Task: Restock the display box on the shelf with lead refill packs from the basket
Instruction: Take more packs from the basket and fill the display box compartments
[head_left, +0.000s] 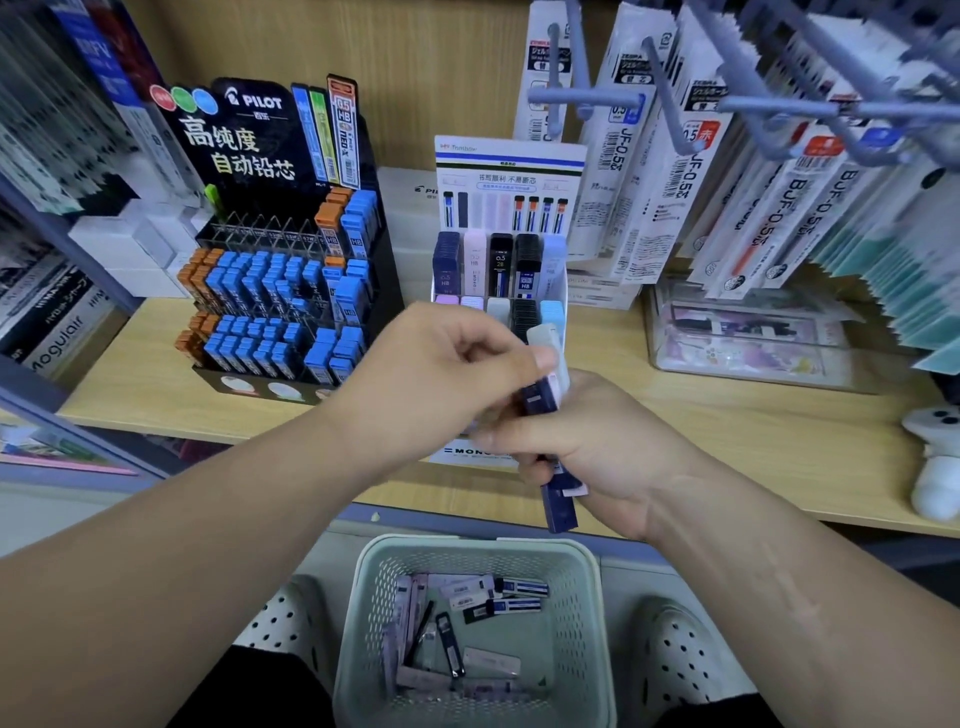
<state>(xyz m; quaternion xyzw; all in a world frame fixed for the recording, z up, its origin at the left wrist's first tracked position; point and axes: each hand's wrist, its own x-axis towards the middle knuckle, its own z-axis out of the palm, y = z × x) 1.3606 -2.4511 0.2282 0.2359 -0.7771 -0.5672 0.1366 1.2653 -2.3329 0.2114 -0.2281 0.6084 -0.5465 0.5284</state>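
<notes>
The wooden shelf (727, 441) runs across in front of the person. On its left part stands the black Pilot stand (270, 135), full of blue and orange lead cases. On the right, many pen refills (675, 182) hang on grey hooks above the board. Below the shelf edge, under the hands, sits the pale green basket (358, 623). Loose packs (511, 590) lie on its bottom, some dark blue, some pale lilac, some black.

The display box (511, 153) is white and stands in the middle of the shelf, just right of the Pilot stand. Its back row holds upright packs in dark blue, pink, black and light blue. The front row is partly hidden behind the hands.

Both hands are in front of the box and above the basket, close to each other. The right hand (597, 441) has its fingers curled tight round a small bundle of blue packs (558, 499), which stick out above and below the fist. How many are in the bundle, I cannot tell. The left hand (441, 364) is curled too; its thumb and fingertips pinch the pale pack (548, 338) at the top of the bundle. This pack is tilted, and its upper end is just before the front row of the box. Whether it touches the box I cannot tell, because this part is blurred.
</notes>
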